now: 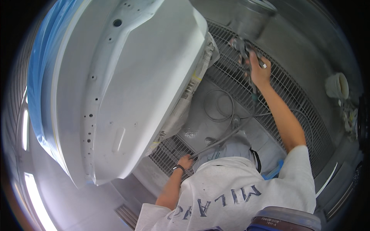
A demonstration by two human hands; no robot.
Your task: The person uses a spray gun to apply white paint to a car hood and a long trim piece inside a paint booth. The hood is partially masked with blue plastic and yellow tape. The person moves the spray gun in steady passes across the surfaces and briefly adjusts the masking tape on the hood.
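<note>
My right hand [260,69] is closed around the handle of a spray gun [243,47], held out ahead and right of my body. A large grey cup [254,18] sits on the gun, partly cut off by the top of the view. From the gun's handle, a grey air hose [220,143] runs down and loops across my front. My left hand [185,162], with a dark band at the wrist, is closed on that hose near my waist. Left of both hands stands a large white car body panel [154,73] with small holes; the gun is apart from it.
Blue masking film [37,92] covers the panel's far left side, and masking paper [184,101] hangs along its right edge. Floor grating [285,82] lies below, with a coil of hose [219,106] on the floor. A whitish bucket [337,85] is at the right.
</note>
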